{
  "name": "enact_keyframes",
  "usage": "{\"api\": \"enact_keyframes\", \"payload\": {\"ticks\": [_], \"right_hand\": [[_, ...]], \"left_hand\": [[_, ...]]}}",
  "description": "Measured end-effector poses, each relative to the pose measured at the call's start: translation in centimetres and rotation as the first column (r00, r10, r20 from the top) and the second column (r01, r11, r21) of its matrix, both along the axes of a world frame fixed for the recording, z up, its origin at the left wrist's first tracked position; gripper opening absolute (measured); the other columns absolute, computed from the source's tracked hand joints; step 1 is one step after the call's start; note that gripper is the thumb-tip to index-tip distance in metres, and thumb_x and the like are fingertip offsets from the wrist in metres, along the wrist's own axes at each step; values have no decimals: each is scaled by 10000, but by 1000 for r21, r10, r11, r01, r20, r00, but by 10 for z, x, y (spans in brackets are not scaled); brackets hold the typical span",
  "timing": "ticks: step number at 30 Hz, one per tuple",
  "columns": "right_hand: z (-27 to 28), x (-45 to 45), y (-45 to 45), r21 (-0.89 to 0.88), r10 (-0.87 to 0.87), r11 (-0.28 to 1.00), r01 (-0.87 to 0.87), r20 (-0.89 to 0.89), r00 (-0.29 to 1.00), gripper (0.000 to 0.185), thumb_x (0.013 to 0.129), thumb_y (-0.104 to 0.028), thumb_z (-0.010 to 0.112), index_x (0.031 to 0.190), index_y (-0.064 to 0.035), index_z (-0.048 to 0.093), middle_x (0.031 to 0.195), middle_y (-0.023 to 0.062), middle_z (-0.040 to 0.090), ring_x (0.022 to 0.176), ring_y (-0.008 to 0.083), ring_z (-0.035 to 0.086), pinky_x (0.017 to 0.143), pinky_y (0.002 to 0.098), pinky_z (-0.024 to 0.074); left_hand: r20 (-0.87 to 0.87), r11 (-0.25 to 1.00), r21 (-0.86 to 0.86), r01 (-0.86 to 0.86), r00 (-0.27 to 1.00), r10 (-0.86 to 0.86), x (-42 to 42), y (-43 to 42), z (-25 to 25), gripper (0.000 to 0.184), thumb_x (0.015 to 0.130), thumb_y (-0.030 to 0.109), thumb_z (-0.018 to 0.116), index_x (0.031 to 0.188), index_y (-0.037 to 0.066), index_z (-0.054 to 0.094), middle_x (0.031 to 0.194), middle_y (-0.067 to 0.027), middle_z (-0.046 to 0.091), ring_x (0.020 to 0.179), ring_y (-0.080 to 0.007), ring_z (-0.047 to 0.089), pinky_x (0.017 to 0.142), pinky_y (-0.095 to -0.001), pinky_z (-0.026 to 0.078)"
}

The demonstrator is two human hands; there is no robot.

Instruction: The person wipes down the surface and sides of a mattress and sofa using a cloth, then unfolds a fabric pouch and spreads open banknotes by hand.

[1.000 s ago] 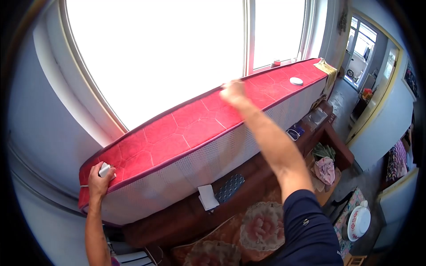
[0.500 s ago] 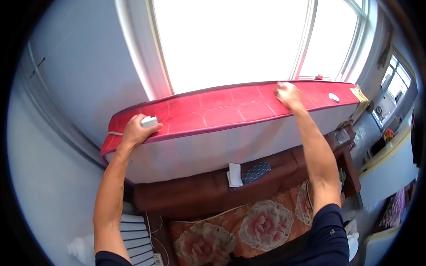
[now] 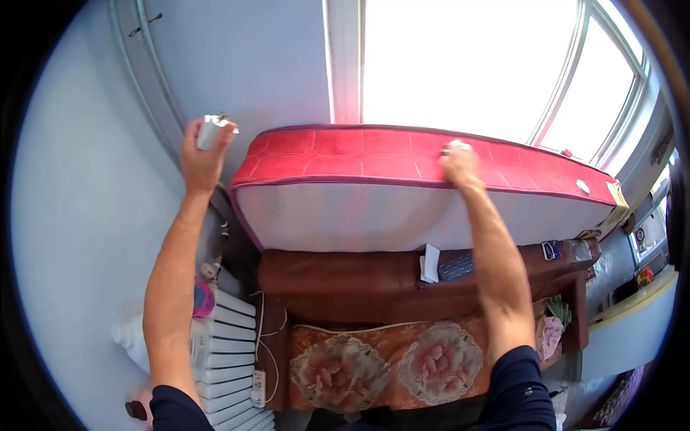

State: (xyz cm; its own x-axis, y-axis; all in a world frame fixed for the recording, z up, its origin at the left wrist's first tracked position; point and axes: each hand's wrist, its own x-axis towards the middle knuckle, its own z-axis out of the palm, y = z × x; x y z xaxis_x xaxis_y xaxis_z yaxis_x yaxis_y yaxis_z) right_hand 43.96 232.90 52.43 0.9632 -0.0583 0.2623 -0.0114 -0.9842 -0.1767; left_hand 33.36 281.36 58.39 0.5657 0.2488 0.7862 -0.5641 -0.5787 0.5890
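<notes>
My left hand (image 3: 203, 161) is raised beside the wall, off the left end of the red-topped mattress (image 3: 323, 151). Its fingers are closed around a small white block (image 3: 208, 133) with a metallic bit at the top; the exact kind is unclear. My right hand (image 3: 460, 165) is over the middle of the mattress's red edge, with fingers curled. Something small and white shows at its fingertips, too blurred to name. The mattress stands on its long side behind the brown sofa (image 3: 345, 284), against the window.
A white ribbed radiator (image 3: 223, 373) and a power strip (image 3: 259, 388) with cords are at lower left. White papers (image 3: 430, 263) and a dark patterned case (image 3: 456, 268) lie on the sofa back. A white disc (image 3: 583, 187) sits on the mattress at right.
My left hand has lifted off the mattress with the white block and moved up toward the wall. The view has swung left. Relative to the mattress, my right hand has shifted left along its edge.
</notes>
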Motion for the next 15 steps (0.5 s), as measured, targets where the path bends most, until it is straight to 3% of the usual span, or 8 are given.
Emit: {"api": "enact_keyframes", "payload": {"ticks": [2,6,8,9,11,12,13,15], "right_hand": [[-25,18,151,229,422,862,-453,171,890,235,917,-190,605,800,-51,754,821,185,749,731,271,747,701,416,623],[29,-5,302,781,503,428,-454,212,838,197,902,-145,634,962,-70,807,915,211,764,749,264,733,710,417,610],[39,0,284,695,406,562,-450,242,881,255,899,-91,605,1065,-62,797,960,190,775,694,225,703,626,382,586],[35,46,228,843,529,175,-510,356,770,316,900,-91,603,1173,-73,761,988,151,784,634,189,664,542,341,544],[20,64,179,708,155,658,-256,205,966,376,929,-135,598,1292,-97,690,990,107,785,674,145,680,594,284,558],[-18,129,98,826,272,342,-449,370,888,336,956,-227,604,1264,-139,705,977,122,775,830,185,742,704,328,595],[7,94,103,490,-167,867,90,114,979,352,973,-312,621,1260,-119,685,1048,149,762,973,186,749,803,368,615],[-35,131,79,391,-359,868,305,73,930,426,972,-399,635,1261,-87,655,1230,125,708,1042,270,721,856,380,609]], "left_hand": [[-31,991,-55,-124,992,122,-21,34,12,453,911,439,802,1071,41,654,944,-5,650,905,-96,578,803,-260,482],[-129,978,-27,-209,970,204,-42,83,10,455,900,447,809,1049,46,655,940,1,649,912,-93,570,809,-261,476],[-82,974,-89,-207,976,200,-51,85,2,482,863,438,844,1048,32,661,933,-10,665,864,-99,600,769,-257,493],[-84,965,-123,-230,972,221,-64,96,1,482,863,438,844,1048,32,661,933,-10,665,864,-99,600,769,-257,493],[-85,973,-153,-173,983,161,-60,86,-5,501,853,463,846,1035,37,656,932,-9,666,850,-103,597,763,-262,492],[-58,965,-176,-195,981,187,-65,102,3,501,853,463,846,1035,37,656,932,-9,666,850,-103,597,763,-262,492],[-59,971,-185,-150,988,141,-59,93,-7,500,850,463,849,1031,38,657,935,-11,667,852,-105,596,766,-266,492],[-45,972,-199,-122,992,115,-56,100,-9,499,846,463,852,1026,39,658,937,-13,668,853,-106,596,770,-270,492]]}}
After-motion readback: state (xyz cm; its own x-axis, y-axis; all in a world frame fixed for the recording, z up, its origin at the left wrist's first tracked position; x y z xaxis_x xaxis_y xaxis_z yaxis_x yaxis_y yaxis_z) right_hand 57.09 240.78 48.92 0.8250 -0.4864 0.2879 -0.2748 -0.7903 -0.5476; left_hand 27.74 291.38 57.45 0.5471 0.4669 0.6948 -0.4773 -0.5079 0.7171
